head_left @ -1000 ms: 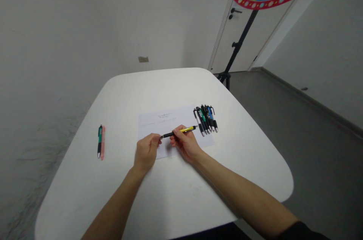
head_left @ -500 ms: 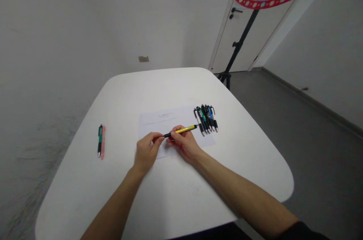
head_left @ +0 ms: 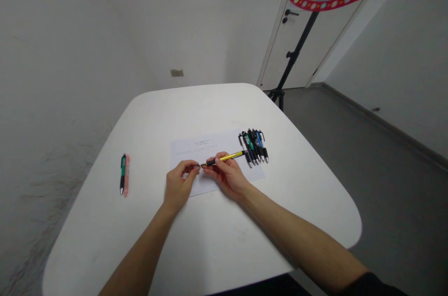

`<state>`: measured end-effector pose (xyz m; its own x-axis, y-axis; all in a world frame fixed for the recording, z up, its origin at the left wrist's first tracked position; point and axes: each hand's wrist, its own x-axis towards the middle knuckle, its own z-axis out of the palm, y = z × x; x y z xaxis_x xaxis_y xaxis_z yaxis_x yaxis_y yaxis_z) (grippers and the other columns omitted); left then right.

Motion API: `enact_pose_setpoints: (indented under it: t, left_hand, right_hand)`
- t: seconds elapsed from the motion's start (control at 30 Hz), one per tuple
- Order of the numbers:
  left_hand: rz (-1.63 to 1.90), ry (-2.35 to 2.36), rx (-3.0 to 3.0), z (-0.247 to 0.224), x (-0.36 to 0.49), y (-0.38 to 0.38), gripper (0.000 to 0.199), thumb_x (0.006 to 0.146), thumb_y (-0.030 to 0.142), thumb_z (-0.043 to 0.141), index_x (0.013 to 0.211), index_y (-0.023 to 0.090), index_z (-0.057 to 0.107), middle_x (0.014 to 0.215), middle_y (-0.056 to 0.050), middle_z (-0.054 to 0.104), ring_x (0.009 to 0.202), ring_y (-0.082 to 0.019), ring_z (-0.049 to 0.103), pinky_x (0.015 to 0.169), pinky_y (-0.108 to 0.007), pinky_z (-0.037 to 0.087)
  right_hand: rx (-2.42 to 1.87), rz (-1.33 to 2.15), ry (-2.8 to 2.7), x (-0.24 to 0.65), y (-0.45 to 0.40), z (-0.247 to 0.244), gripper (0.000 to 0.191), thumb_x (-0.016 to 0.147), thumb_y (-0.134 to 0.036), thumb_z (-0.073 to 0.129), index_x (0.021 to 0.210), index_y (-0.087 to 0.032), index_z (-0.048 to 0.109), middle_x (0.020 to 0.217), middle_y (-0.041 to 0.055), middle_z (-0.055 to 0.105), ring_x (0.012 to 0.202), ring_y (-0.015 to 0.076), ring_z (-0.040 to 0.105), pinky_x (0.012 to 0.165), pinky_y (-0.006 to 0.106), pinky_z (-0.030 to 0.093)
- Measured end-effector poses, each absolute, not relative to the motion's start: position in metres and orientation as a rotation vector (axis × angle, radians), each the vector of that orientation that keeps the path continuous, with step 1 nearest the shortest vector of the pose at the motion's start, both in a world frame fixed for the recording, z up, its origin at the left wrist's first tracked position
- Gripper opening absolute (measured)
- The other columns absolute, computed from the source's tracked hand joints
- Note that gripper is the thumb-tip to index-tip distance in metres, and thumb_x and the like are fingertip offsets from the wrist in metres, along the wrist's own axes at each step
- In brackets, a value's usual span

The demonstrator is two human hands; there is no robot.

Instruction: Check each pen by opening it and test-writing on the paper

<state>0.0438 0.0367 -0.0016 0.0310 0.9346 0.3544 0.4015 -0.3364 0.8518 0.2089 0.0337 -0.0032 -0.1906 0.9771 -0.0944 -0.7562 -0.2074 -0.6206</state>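
Right hand (head_left: 227, 177) grips yellow pen (head_left: 226, 158) by the barrel, left hand (head_left: 179, 185) pinches its tip. Keep barrel steady, twist only the tip, stay over the paper (head_left: 196, 146).

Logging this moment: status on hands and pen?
Right hand grips yellow-and-black pen. Left hand pinches its tip end. Both over white paper sheet. Nothing blocking.

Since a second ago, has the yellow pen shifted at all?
Yes, slightly: the yellow pen has slid left, its black end drawing away from the row of pens on the paper.
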Motion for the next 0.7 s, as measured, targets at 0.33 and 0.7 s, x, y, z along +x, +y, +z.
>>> enact_pose_setpoints:
  t: [0.33, 0.7]
  left_hand:
    - [1.085, 1.629, 2.174, -0.008, 0.029, 0.045, 0.013, 0.081, 0.019, 0.055, 0.085, 0.018, 0.066, 0.079, -0.005, 0.07, 0.071, -0.018, 0.064, 0.072, -0.032, 0.052]
    - [1.062, 1.559, 2.324, -0.009, 0.031, 0.045, 0.021, 0.084, 0.019, 0.058, 0.104, 0.018, 0.065, 0.083, -0.004, 0.066, 0.08, -0.021, 0.061, 0.076, -0.035, 0.051]
  right_hand:
    - [-0.638, 1.648, -0.496, 0.212, 0.035, -0.004, 0.04, 0.065, -0.033, 0.088, 0.083, -0.021, 0.054, 0.084, -0.0012, 0.073, 0.08, 0.0137, 0.073, 0.076, 0.024, 0.061]
    - [-0.646, 1.628, -0.533, 0.211, 0.036, -0.007, 0.039, 0.066, -0.035, 0.087, 0.083, -0.022, 0.055, 0.083, -0.0014, 0.073, 0.077, 0.0136, 0.073, 0.072, 0.024, 0.061]
